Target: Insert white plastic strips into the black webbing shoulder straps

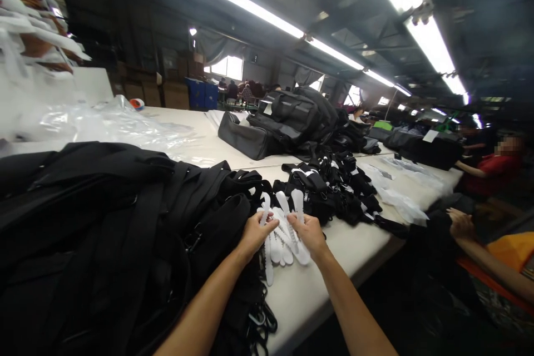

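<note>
Between the thumb and fingers of my left hand [255, 235] is a white toothed plastic strip [268, 273] with rounded ends, held nearly upright. My right hand [309, 232] is closed on white toothed plastic strips [297, 199], whose rounded tops stick up past the fingers; I cannot tell exactly how many. Under and between both hands lies a loose pile of similar white strips [276, 249] on the pale table [311, 295]. Just beyond the hands is a heap of black strap bundles [334, 189] with white bands. Black straps with metal hooks [256, 320] hang by my left forearm.
Black bags or straps [83, 222] pile high on the left. Behind stand black bags [287, 114] and clear plastic wrap [125, 125]. At the right edge, a co-worker's hand [461, 225] and a person in red [496, 172] are close to the table.
</note>
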`<action>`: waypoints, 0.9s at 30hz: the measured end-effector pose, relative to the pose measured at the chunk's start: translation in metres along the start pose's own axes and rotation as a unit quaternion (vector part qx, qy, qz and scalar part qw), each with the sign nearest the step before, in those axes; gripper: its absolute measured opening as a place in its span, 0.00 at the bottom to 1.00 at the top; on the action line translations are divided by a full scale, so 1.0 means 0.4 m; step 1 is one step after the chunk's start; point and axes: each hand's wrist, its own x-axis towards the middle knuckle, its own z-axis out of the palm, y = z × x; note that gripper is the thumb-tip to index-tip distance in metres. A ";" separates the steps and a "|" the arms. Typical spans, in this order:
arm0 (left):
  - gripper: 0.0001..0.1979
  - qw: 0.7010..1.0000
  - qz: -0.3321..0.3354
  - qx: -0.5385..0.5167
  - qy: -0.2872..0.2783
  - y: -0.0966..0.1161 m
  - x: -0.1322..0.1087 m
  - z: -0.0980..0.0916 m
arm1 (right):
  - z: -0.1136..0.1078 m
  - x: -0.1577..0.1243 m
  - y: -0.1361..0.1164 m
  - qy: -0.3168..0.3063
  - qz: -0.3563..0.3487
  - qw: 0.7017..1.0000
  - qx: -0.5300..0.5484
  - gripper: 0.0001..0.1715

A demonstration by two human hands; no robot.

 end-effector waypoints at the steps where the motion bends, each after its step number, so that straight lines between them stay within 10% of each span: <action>1: 0.24 1.000 0.004 -0.007 -0.023 0.002 -0.004 0.002 | 0.016 -0.010 -0.010 -0.012 0.007 0.999 0.035 0.28; 6: 0.26 0.994 0.000 -0.030 -0.104 0.013 -0.029 0.009 | 0.082 -0.038 -0.015 -0.016 0.036 0.985 0.171 0.29; 19: 0.22 0.992 0.010 -0.116 -0.057 -0.052 0.003 0.005 | 0.075 -0.034 0.010 0.066 0.151 0.934 0.317 0.29; 27: 0.18 0.987 -0.034 -0.133 -0.081 -0.017 -0.020 0.011 | 0.059 -0.010 0.025 0.050 0.108 0.937 0.328 0.23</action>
